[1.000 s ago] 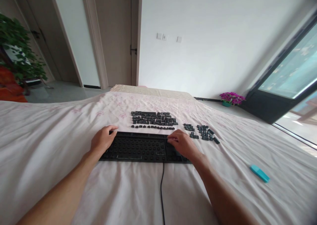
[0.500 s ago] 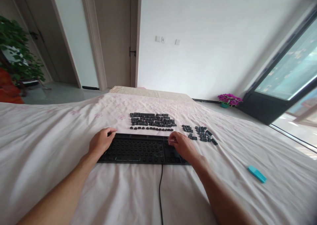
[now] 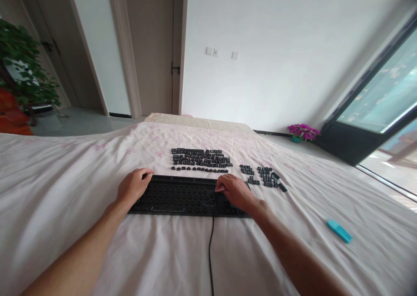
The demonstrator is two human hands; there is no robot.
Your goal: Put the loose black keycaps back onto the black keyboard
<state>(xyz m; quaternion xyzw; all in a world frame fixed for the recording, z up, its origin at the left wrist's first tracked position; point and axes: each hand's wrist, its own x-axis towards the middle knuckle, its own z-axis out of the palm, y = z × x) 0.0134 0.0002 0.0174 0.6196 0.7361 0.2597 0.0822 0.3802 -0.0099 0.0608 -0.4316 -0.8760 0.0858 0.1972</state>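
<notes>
A black keyboard (image 3: 182, 196) with its keycaps off lies flat on the bed, its cable (image 3: 211, 257) running toward me. My left hand (image 3: 133, 186) is closed on the keyboard's far left corner, thumb along the upper edge. Over the right part of the board, my right hand (image 3: 236, 192) pinches a small pale pinkish cloth (image 3: 220, 188) against the surface; most of it is hidden by the fingers. Just beyond the keyboard, loose black keycaps (image 3: 198, 158) sit in rows, and another group of keycaps (image 3: 269, 176) lies to the right.
A turquoise object (image 3: 339, 231), flat and tapered, rests on the pale floral bedsheet (image 3: 156, 261) at right. Purple flowers (image 3: 302, 132) in a green pot stand on the floor beyond the bed. A leafy plant (image 3: 22, 66) is at far left.
My right hand has moved slightly left across the keyboard with the cloth. My left hand stays at the keyboard's left corner.
</notes>
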